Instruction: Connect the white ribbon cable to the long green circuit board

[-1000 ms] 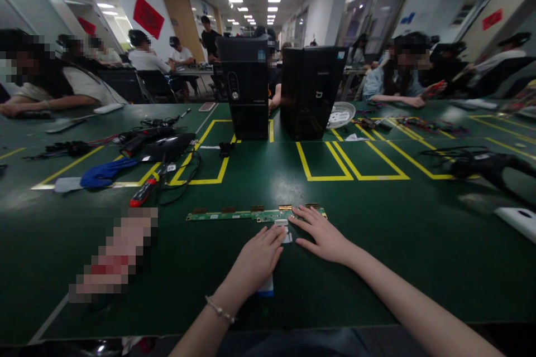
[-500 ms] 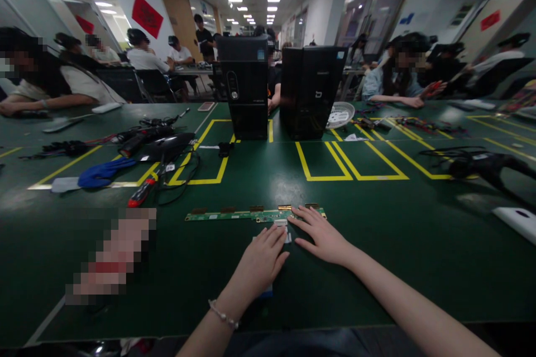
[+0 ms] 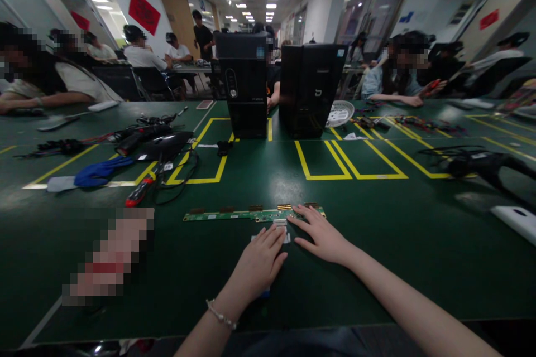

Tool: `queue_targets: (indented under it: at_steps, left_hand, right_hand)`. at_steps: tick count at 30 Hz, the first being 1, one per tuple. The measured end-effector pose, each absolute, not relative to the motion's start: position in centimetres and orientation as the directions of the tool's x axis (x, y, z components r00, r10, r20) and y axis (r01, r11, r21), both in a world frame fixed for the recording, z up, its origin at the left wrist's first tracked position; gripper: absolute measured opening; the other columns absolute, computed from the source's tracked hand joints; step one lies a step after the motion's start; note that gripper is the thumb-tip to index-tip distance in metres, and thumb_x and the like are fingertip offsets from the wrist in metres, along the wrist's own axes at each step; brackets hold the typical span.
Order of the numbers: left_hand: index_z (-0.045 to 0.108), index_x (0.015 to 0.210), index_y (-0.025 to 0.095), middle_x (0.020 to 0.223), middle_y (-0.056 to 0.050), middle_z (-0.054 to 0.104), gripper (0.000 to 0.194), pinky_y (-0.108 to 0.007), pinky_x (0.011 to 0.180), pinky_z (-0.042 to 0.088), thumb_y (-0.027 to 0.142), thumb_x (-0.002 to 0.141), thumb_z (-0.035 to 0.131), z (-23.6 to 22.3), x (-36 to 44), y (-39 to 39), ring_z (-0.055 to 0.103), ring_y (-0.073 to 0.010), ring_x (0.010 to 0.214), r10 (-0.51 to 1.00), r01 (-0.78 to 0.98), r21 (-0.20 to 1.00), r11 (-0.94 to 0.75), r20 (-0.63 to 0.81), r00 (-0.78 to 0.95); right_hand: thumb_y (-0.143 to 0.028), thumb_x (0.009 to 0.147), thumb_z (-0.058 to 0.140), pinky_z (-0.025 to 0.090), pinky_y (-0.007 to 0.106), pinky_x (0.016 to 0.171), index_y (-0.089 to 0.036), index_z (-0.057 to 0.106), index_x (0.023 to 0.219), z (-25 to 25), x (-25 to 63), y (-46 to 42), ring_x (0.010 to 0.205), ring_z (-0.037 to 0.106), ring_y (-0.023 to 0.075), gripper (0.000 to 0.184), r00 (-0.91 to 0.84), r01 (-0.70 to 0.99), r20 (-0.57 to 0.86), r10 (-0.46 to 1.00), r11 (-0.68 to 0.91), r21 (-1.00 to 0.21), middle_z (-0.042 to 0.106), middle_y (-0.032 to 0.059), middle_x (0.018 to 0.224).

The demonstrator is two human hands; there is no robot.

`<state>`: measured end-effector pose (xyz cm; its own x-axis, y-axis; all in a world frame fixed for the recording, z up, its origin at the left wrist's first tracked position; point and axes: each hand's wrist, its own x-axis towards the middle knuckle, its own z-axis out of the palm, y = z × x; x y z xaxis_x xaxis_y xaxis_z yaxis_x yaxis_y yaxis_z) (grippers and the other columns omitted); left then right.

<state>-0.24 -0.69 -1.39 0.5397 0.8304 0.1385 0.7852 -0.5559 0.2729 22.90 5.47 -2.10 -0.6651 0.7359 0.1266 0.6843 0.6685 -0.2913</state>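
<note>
A long, narrow green circuit board (image 3: pixel 228 216) lies on the table in front of me, with copper-coloured tabs along its far edge. My right hand (image 3: pixel 321 236) rests with spread fingers on the board's right end. My left hand (image 3: pixel 260 259) lies flat, its fingertips pressing by the white connector (image 3: pixel 280 223) at the board's near edge. Under those fingers is a flat cable; its white end (image 3: pixel 287 237) shows beside them and a blue bit (image 3: pixel 266 293) below the palm. The thumb stands apart from the fingers. Most of the cable is hidden.
Two black computer towers (image 3: pixel 245 89) stand across the green table (image 3: pixel 377 284). To the left are a red-handled screwdriver (image 3: pixel 140 192), a blue glove (image 3: pixel 98 172) and black cables. A white basket (image 3: pixel 340 114) and a black cable bundle (image 3: pixel 473 163) lie right. Several people sit around.
The view has shifted very slightly. Both hands keep nearly the same place on the board and cable, with only tiny finger movement.
</note>
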Motion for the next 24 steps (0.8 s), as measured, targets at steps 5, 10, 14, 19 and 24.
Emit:
queue_targets:
  at_steps: [5,10,14,19,24]
  left_hand:
    - [0.043,0.141,0.016,0.146,-0.011,0.048,0.046,-0.046,0.111,0.036,0.033,0.098,0.044,-1.6,-0.1,-0.7,0.039,-0.0248,0.137,0.827,0.784,0.263,-0.563,0.162,0.539]
    - [0.042,0.141,0.014,0.146,-0.013,0.047,0.050,-0.048,0.110,0.037,0.037,0.097,0.045,-1.3,0.3,-0.9,0.040,-0.0263,0.136,0.843,0.802,0.261,-0.537,0.139,0.519]
    - [0.041,0.142,0.013,0.147,-0.014,0.045,0.052,-0.048,0.111,0.036,0.039,0.097,0.044,-1.3,0.5,-0.9,0.039,-0.0268,0.137,0.848,0.807,0.264,-0.528,0.126,0.514]
    - [0.041,0.142,0.014,0.147,-0.012,0.045,0.050,-0.047,0.112,0.033,0.037,0.097,0.044,-1.4,-0.1,-0.5,0.038,-0.0253,0.138,0.831,0.786,0.276,-0.553,0.115,0.544]
    - [0.044,0.140,0.020,0.146,-0.007,0.048,0.043,-0.047,0.114,0.029,0.033,0.099,0.040,-1.0,-0.7,0.2,0.039,-0.0223,0.137,0.807,0.756,0.295,-0.584,0.115,0.579]
  right_hand:
    - [-0.051,0.094,0.044,0.022,0.053,0.116,-0.030,0.038,0.146,-2.1,22.9,5.5,0.143,0.023,0.0268,0.057,-0.665,0.681,0.128,0.736,0.668,-0.301,0.031,0.0079,0.154]
    - [-0.051,0.094,0.043,0.022,0.053,0.116,-0.029,0.039,0.146,-1.8,22.8,5.5,0.143,0.023,0.0266,0.056,-0.669,0.680,0.122,0.733,0.670,-0.297,0.030,0.0071,0.154]
    - [-0.051,0.094,0.044,0.023,0.054,0.115,-0.030,0.039,0.146,-1.6,22.8,5.4,0.143,0.024,0.0273,0.056,-0.666,0.677,0.123,0.736,0.666,-0.313,0.031,0.0067,0.154]
    - [-0.051,0.094,0.044,0.023,0.053,0.115,-0.029,0.039,0.146,-1.6,22.8,5.4,0.143,0.024,0.0267,0.057,-0.675,0.676,0.112,0.729,0.672,-0.302,0.031,0.0066,0.154]
    - [-0.050,0.094,0.044,0.023,0.052,0.116,-0.028,0.040,0.146,-1.5,22.7,5.4,0.143,0.024,0.0263,0.056,-0.675,0.679,0.107,0.730,0.671,-0.296,0.032,0.0073,0.153]
